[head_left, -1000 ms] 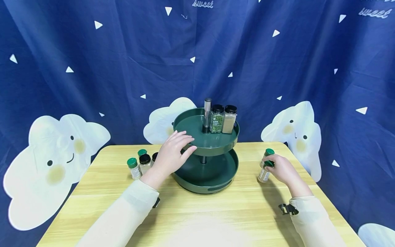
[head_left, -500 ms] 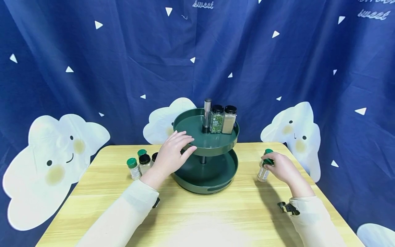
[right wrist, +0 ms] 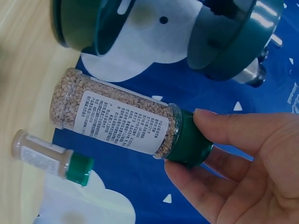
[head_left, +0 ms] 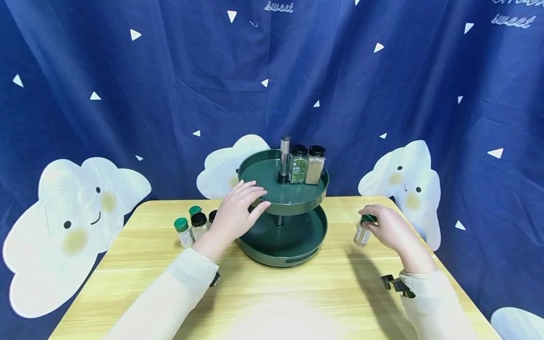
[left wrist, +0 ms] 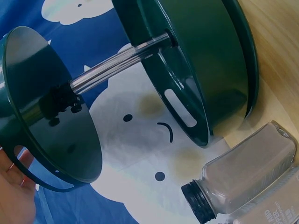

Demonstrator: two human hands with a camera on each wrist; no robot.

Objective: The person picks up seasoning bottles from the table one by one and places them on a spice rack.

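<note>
My right hand pinches the green cap of a clear spice jar between thumb and fingers. Pale sesame-like grains fill this jar, and a white label runs along its side. Its base seems just off the table in the head view. Behind it stands a smaller green-capped jar, mostly hidden by the hand in the head view. My left hand lies at the left front rim of the dark green two-tier rack, fingers fairly straight. In the left wrist view its fingers show by the upper tray's handle slot.
On the upper tier stand a jar of green flakes and a beige-powder jar, both black-capped, beside the metal post. Left of the rack several jars cluster, including a green-capped jar and a black-capped jar.
My right hand has lifted the sesame-like jar slightly, with its shadow now apart from its base. The smaller jar behind has become more hidden. My left hand stays at the rim.
</note>
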